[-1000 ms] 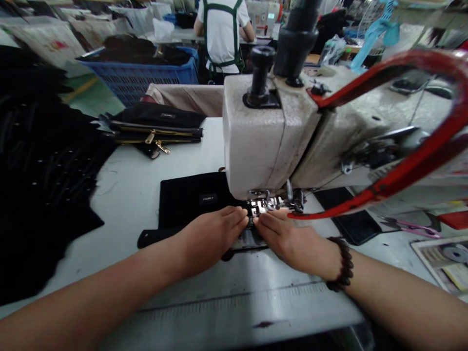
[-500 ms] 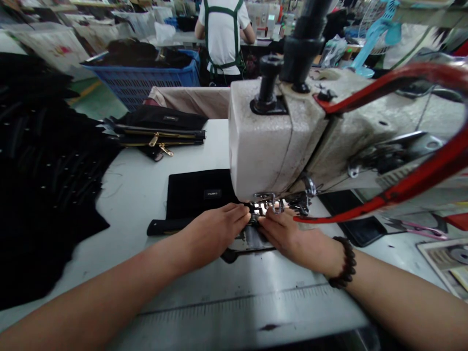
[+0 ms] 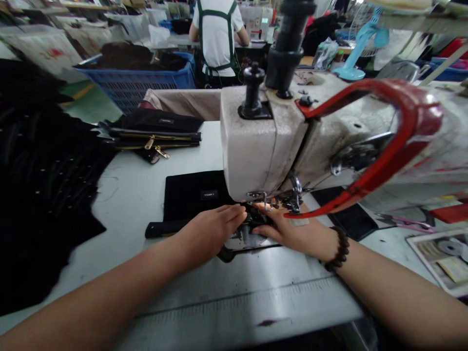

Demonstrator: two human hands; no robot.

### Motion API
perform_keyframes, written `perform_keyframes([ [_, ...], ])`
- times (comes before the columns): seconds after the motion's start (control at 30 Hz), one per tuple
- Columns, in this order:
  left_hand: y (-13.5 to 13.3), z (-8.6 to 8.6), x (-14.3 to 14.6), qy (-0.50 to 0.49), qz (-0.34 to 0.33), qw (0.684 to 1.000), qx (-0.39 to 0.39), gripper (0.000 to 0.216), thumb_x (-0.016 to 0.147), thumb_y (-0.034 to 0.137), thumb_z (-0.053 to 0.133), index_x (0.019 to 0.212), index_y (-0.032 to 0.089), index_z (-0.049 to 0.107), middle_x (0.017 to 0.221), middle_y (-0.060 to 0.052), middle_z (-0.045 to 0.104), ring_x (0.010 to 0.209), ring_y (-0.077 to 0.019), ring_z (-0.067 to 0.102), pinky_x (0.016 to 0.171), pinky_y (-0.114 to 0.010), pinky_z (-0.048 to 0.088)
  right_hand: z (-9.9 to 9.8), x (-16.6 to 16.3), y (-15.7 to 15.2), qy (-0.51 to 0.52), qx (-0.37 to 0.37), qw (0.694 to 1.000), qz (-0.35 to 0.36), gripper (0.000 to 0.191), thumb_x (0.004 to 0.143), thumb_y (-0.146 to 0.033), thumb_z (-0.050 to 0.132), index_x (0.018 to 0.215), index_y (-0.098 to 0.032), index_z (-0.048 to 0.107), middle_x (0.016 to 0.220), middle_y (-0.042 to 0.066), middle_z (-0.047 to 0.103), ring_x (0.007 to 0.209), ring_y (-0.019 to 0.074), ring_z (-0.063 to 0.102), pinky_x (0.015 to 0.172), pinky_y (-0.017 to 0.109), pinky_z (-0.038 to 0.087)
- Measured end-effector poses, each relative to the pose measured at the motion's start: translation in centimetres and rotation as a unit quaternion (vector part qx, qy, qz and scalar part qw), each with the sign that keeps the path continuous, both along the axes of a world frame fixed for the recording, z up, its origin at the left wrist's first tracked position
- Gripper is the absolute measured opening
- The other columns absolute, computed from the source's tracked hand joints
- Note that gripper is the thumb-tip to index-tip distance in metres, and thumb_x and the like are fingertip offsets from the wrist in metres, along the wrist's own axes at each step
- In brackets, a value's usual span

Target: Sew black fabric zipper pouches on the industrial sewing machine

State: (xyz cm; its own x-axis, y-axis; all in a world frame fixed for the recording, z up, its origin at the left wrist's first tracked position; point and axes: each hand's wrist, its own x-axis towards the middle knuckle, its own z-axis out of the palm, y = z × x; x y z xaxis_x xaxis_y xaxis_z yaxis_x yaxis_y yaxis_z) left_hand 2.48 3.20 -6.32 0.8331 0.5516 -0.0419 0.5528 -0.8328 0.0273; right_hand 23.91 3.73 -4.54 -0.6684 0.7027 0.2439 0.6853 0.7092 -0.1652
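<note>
A black quilted fabric piece [image 3: 190, 195] with a small label lies on the table under the head of a white sewing machine [image 3: 263, 146]. My left hand [image 3: 210, 229] lies on the near edge of this piece, fingers stretched flat and pressed together toward the presser foot [image 3: 261, 202]. My right hand [image 3: 292, 229], with a dark bead bracelet on the wrist, rests just right of the foot, its fingertips reaching under the machine head and partly hidden there. What the fingertips touch at the needle I cannot make out.
A red curved bar [image 3: 383, 146] crosses in front of the machine. Black zippered bags [image 3: 153, 131] lie at the back left, a heap of black fabric [image 3: 40, 185] at the left, pink scissors [image 3: 405, 222] at the right. A person in a white shirt [image 3: 215, 34] stands behind a blue crate [image 3: 139, 78].
Both hands have slid a little further in toward the presser foot; my right fingertips now reach deeper under the machine head. The view has shifted slightly.
</note>
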Motion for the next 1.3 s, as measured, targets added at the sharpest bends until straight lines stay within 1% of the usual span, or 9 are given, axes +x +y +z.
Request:
perform_keyframes([
  [0.17,0.7,0.4,-0.5,-0.062,0.022,0.997,-0.046,0.038,0.084,0.007,0.034,0.119,0.008,0.049,0.121,-0.006,0.055,0.115,-0.0139,0.047,0.100,-0.023,0.035,1.7,0.6,0.5,-0.027,-0.040,0.995,0.083,0.031,0.078,-0.042,0.058,0.091,-0.015,0.064,0.093,0.009,0.064,0.092,0.0231,0.056,0.078,0.036,0.042],
  [0.27,0.9,0.9,-0.7,-0.103,0.044,0.992,-0.061,0.034,0.087,0.011,0.035,0.116,0.011,0.052,0.117,-0.003,0.059,0.109,-0.0099,0.052,0.096,-0.019,0.038,3.2,1.4,0.2,-0.049,-0.122,0.979,0.158,0.029,0.080,-0.042,0.056,0.070,-0.015,0.063,0.085,0.006,0.064,0.086,0.0189,0.057,0.074,0.031,0.041],
  [0.4,0.3,0.5,-0.2,-0.074,0.029,0.997,-0.023,0.036,0.083,0.009,0.040,0.117,0.011,0.051,0.119,-0.005,0.057,0.111,-0.0134,0.051,0.097,-0.022,0.038,4.6,2.6,-0.1,-0.079,-0.207,0.960,0.172,0.032,0.084,-0.039,0.052,0.064,-0.016,0.061,0.074,0.001,0.061,0.069,0.0113,0.056,0.064,0.024,0.039],
  [0.47,-0.2,0.1,0.3,-0.057,0.028,0.998,0.000,0.040,0.080,0.006,0.042,0.119,0.009,0.048,0.121,-0.008,0.054,0.112,-0.0169,0.049,0.097,-0.025,0.038,4.4,2.8,-0.1,-0.068,-0.185,0.967,0.161,0.036,0.087,-0.038,0.046,0.062,-0.016,0.060,0.064,0.000,0.059,0.061,0.0109,0.053,0.063,0.024,0.039],
  [0.53,-0.6,-0.3,0.5,-0.054,0.026,0.998,0.019,0.042,0.078,0.003,0.042,0.119,0.008,0.046,0.120,-0.011,0.053,0.110,-0.0181,0.050,0.095,-0.026,0.040,3.5,2.6,-0.1,-0.034,-0.105,0.986,0.123,0.038,0.089,-0.037,0.042,0.064,-0.016,0.060,0.060,0.002,0.057,0.061,0.0134,0.052,0.064,0.027,0.039],
  [0.67,-0.7,-0.9,0.3,-0.044,0.009,0.998,0.044,0.045,0.077,0.002,0.041,0.121,0.008,0.042,0.120,-0.011,0.052,0.109,-0.0190,0.050,0.094,-0.028,0.041,1.0,1.5,-0.8,-0.021,0.029,0.998,0.045,0.023,0.087,-0.028,0.047,0.091,-0.013,0.064,0.071,0.007,0.061,0.070,0.0189,0.055,0.065,0.031,0.040],
  [0.83,-0.5,-1.2,-0.3,-0.054,-0.019,0.997,0.048,0.046,0.076,0.003,0.041,0.121,0.008,0.041,0.120,-0.011,0.052,0.111,-0.0198,0.048,0.096,-0.030,0.039,-0.4,0.3,-1.1,-0.095,-0.001,0.994,0.050,0.028,0.089,-0.018,0.041,0.113,-0.014,0.055,0.067,0.002,0.059,0.061,0.0137,0.053,0.056,0.025,0.037],
  [1.03,-0.2,-1.2,-0.3,-0.064,-0.014,0.998,0.015,0.044,0.078,0.007,0.044,0.122,0.011,0.041,0.123,-0.009,0.050,0.113,-0.0179,0.047,0.097,-0.028,0.037,-0.6,0.1,-1.0,-0.130,0.039,0.990,0.038,0.037,0.094,-0.016,0.024,0.105,-0.015,0.060,0.063,0.003,0.057,0.055,0.0134,0.049,0.052,0.027,0.032],
  [1.3,-0.5,-1.3,-0.3,-0.049,-0.015,0.998,0.035,0.041,0.083,0.006,0.038,0.123,0.012,0.040,0.127,-0.007,0.049,0.119,-0.0154,0.042,0.102,-0.026,0.030,-0.7,-0.1,-1.3,-0.073,-0.011,0.997,0.022,0.026,0.090,-0.014,0.035,0.094,-0.016,0.061,0.065,0.002,0.060,0.059,0.0130,0.052,0.054,0.025,0.033],
])
